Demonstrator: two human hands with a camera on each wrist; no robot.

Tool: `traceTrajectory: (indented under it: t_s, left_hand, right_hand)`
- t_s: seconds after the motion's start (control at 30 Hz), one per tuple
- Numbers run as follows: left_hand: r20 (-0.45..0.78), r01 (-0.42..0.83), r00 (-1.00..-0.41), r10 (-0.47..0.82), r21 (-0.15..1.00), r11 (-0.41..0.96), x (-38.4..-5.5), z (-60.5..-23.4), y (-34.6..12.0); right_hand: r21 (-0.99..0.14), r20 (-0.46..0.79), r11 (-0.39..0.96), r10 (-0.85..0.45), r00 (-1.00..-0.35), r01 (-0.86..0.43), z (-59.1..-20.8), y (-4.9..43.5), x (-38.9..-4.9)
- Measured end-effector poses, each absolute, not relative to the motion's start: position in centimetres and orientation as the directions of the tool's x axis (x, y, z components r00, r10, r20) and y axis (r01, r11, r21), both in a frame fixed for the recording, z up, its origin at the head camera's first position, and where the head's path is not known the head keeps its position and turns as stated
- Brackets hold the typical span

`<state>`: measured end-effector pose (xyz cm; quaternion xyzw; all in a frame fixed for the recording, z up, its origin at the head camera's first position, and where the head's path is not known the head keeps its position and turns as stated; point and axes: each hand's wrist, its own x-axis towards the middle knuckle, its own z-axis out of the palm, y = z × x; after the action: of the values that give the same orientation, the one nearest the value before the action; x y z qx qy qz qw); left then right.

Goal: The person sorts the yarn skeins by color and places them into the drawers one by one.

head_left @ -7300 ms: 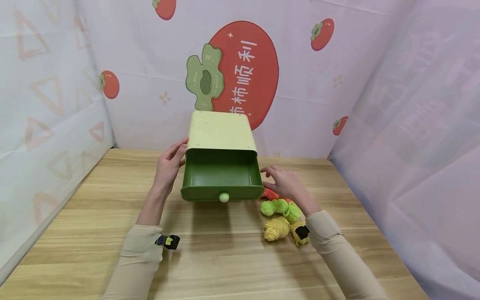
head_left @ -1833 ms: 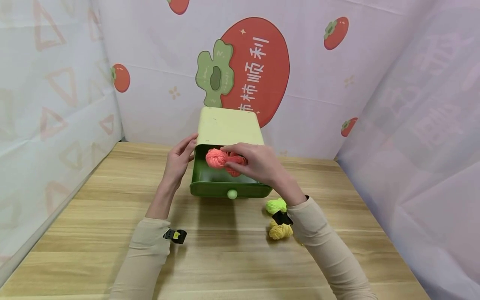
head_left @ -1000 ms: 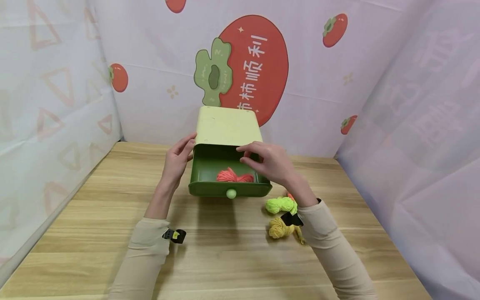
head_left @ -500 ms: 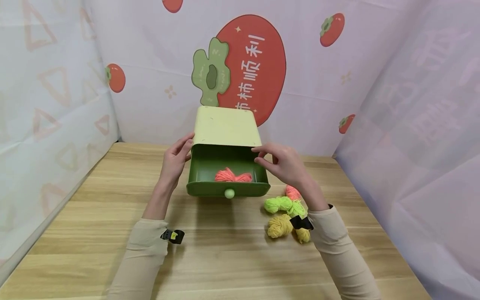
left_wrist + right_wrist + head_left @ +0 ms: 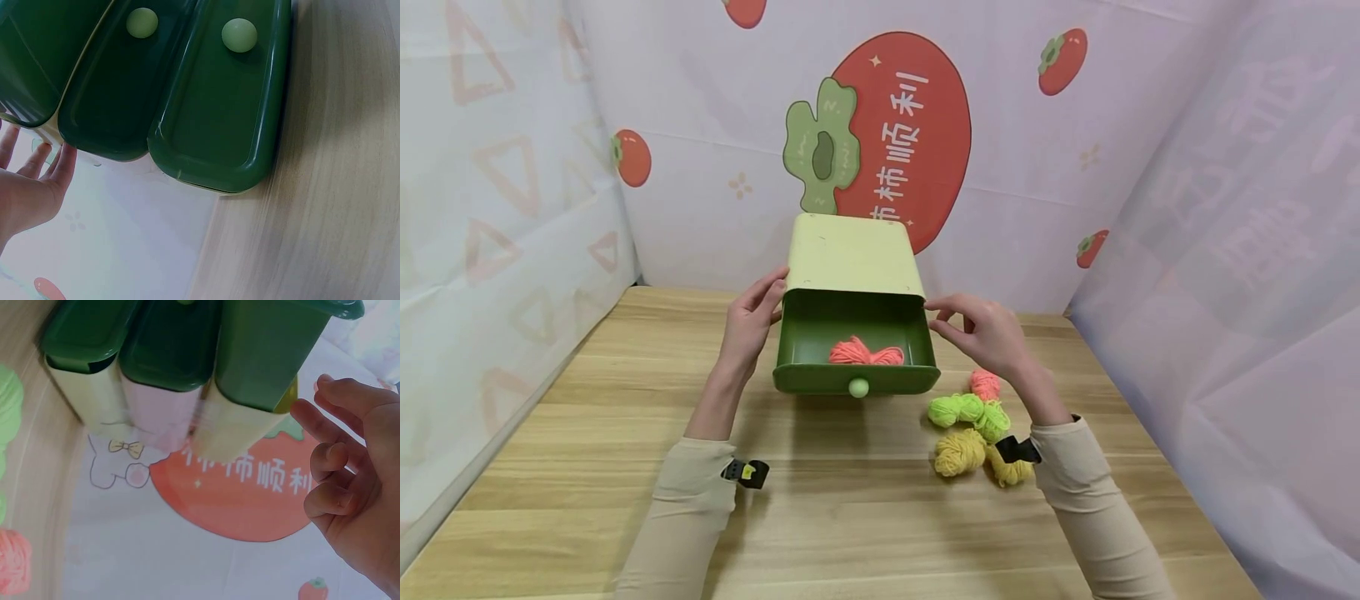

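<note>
A stacked drawer cabinet (image 5: 856,254) stands at the middle back of the table, its cream top facing me. Its green top drawer (image 5: 805,380) is pulled out, and a coral yarn skein (image 5: 867,353) lies inside behind the front panel. My left hand (image 5: 748,323) rests its fingers against the cabinet's left side. Just off the right side, my right hand (image 5: 987,335) holds nothing, with loosely bent fingers. Below it on the table are another coral skein (image 5: 985,385), lime-green skeins (image 5: 955,409) and yellow skeins (image 5: 960,452).
Two lower drawers with round knobs, a middle drawer (image 5: 106,94) and a bottom drawer (image 5: 212,106), are pushed in beneath the open one. A printed cloth (image 5: 700,225) hangs behind the wooden table (image 5: 842,533), with more cloth along both sides.
The drawer was bare at first; then my right hand held the coral skein over it and let it go inside. That hand has since drawn back right; my left hand keeps its place.
</note>
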<state>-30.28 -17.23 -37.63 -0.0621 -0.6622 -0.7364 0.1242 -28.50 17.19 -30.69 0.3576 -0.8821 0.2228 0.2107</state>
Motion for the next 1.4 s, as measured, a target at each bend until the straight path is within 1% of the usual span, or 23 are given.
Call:
traceTrajectory:
  t_s: [0.27,0.57,0.67,0.83,0.97,1.4]
  left_hand:
    - [0.261,0.272,-0.959,-0.107,0.957,-0.102,-30.3,-37.5,-17.3]
    - [0.265,0.275,-0.958,-0.109,0.957,-0.094,-30.5,-37.6,-17.4]
    - [0.266,0.276,-0.958,-0.105,0.957,-0.094,-30.4,-37.6,-17.3]
    - [0.256,0.267,-0.961,-0.109,0.958,-0.104,-30.2,-37.6,-17.2]
    - [0.254,0.265,-0.962,-0.102,0.958,-0.107,-30.2,-37.6,-17.1]
    - [0.255,0.264,-0.962,-0.097,0.960,-0.092,-30.2,-37.5,-17.2]
  right_hand:
    - [-0.266,0.479,0.666,-0.536,-0.695,-0.697,-31.6,18.0,-29.0]
    - [-0.262,0.446,0.689,-0.534,-0.718,-0.675,-32.5,18.9,-29.6]
    - [-0.279,0.415,0.706,-0.522,-0.745,-0.650,-32.9,19.3,-29.9]
    - [-0.326,0.303,0.745,-0.500,-0.811,-0.582,-34.0,20.3,-30.6]
    - [-0.336,0.242,0.776,-0.477,-0.845,-0.534,-35.0,21.2,-31.2]
    - [-0.330,0.176,0.815,-0.443,-0.879,-0.476,-37.1,23.3,-32.4]
